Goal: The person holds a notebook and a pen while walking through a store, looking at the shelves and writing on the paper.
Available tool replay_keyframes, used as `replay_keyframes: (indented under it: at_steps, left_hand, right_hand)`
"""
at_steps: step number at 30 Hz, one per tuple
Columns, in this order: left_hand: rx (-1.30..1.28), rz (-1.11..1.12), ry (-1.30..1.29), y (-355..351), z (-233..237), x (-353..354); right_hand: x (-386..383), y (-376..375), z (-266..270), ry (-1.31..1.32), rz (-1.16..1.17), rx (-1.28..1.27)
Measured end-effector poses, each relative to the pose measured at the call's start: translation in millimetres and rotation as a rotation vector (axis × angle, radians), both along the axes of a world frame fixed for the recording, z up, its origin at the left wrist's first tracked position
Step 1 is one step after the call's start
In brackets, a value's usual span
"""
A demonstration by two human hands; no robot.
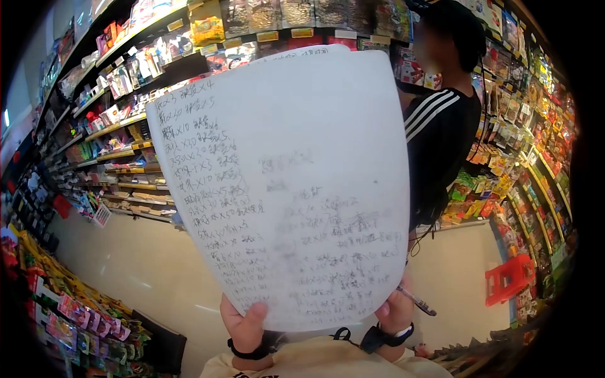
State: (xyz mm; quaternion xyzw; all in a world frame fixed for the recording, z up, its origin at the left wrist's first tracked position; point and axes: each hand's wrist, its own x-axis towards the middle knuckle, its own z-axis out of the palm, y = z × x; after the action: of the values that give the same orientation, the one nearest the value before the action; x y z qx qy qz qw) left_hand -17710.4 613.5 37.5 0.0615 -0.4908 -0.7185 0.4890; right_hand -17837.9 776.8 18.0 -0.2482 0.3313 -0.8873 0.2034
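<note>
I hold a large white sheet of paper up in front of me, covered with handwritten lines down its left side. My left hand pinches the bottom edge of the sheet with the thumb on the front. My right hand grips the sheet's lower right corner and also has a pen sticking out to the right between its fingers. Both wrists wear black straps.
A person in a black top with white stripes stands close behind the sheet at the right. Stocked shop shelves line the aisle on the left and shelves on the right. A red stool stands on the pale floor at right.
</note>
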Motion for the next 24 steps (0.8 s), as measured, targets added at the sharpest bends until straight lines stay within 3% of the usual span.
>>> replay_keyframes:
  at_steps: [3,9,12,14,16,24]
  left_hand:
    - [0.013,0.029,0.06,-24,2,9]
    - [0.035,-0.002,0.083,-75,3,30]
    - [0.041,-0.027,0.089,-97,4,41]
    - [0.04,-0.039,0.088,-111,3,48]
    - [0.038,-0.044,0.089,-125,3,54]
    - [0.06,-0.018,0.069,-155,1,68]
  right_hand:
    - [5,-21,-2,0.003,0.155,-0.117]
    - [30,-78,8,0.021,0.079,-0.05]
    - [36,-95,-4,-0.005,0.22,-0.147]
    - [53,-119,-3,-0.052,-0.094,-0.076]
    - [60,-135,-5,-0.061,-0.227,-0.023]
    - [59,-150,-4,-0.051,0.01,0.107]
